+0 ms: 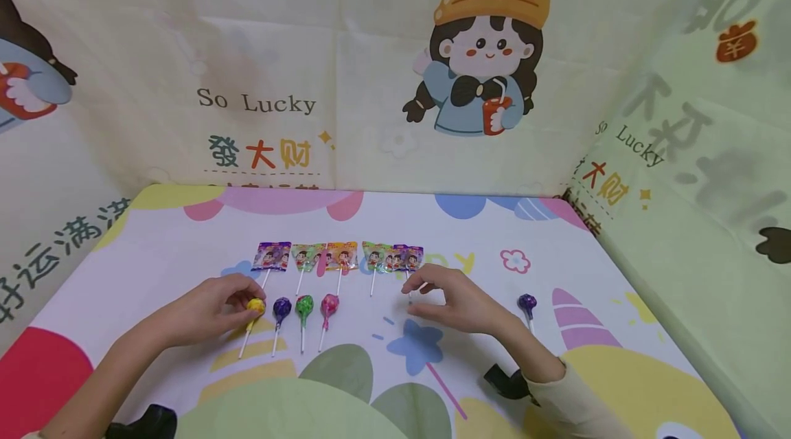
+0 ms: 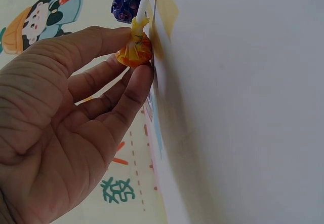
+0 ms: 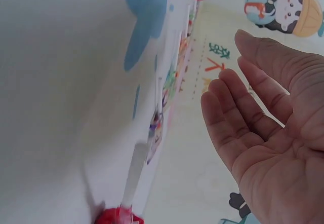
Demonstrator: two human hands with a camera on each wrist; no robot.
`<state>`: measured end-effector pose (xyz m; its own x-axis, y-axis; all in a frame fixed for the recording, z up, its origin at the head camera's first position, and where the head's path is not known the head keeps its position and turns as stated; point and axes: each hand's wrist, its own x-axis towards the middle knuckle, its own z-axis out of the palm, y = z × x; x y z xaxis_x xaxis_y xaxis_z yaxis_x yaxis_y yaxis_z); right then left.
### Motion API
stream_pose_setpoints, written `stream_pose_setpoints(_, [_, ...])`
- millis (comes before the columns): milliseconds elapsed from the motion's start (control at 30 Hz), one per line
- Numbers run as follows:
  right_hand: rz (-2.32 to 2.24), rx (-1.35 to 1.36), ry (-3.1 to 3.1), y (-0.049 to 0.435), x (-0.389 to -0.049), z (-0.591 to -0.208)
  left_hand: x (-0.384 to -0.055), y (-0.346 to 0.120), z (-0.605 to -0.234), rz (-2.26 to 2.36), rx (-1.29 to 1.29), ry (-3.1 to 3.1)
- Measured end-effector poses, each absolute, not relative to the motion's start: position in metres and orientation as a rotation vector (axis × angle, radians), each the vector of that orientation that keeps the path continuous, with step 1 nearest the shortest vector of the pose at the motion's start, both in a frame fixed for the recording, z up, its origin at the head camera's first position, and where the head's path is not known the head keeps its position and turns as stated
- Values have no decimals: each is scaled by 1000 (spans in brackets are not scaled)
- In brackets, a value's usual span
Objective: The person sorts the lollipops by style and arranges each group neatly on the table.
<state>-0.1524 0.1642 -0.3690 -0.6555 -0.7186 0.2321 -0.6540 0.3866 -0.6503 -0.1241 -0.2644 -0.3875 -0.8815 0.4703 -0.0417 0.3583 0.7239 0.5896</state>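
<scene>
With thumb and fingers my left hand pinches the yellow ball lollipop at its wrapped head, its white stick pointing toward me. The left wrist view shows this orange-yellow wrapper between the fingertips, close to the table surface. To its right lie a purple lollipop, a green lollipop and a pink lollipop in a row. My right hand holds nothing; its fingers are loosely bent near the stick of the rightmost flat-packet lollipop.
Behind the ball lollipops runs a row of flat-packet lollipops, among them a purple packet and an orange packet. Another purple lollipop lies at the right. A red-wrapped lollipop shows in the right wrist view. Printed cloth walls surround the table.
</scene>
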Motion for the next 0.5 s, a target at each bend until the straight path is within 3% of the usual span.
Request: stream_pose_setpoints(500, [-1135, -1152, 2604, 194, -149, -370, -124, -265, -387, 886, 683, 2734])
